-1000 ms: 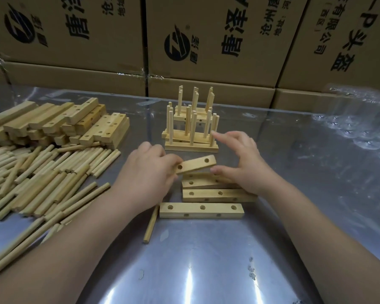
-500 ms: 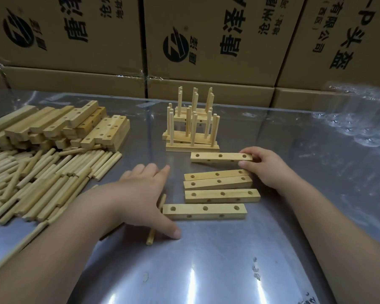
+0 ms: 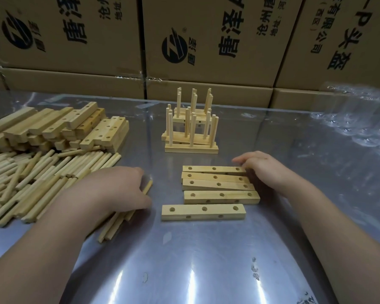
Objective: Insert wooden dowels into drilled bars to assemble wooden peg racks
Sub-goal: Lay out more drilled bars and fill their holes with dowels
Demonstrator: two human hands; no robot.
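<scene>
Curling over a few dowels, the left hand grasps them low on the table. They slant from 7 to 1 o'clock under the palm, and one tip pokes out past the fingers. The right hand lies slack with its fingers nearly straight, touching the 3 o'clock end of the farthest of five bars. The bars lie flat, side by side and holes up, between the two hands. The nearest one sits a little apart, shifted toward 9 o'clock. At 12 o'clock from them stand the racks, pegs upright, set on one another. A dowel pile spreads at 9 o'clock, with a bar stack behind it at 10 o'clock. Boxes line the far edge, and clear wrap lies at 2 o'clock.
</scene>
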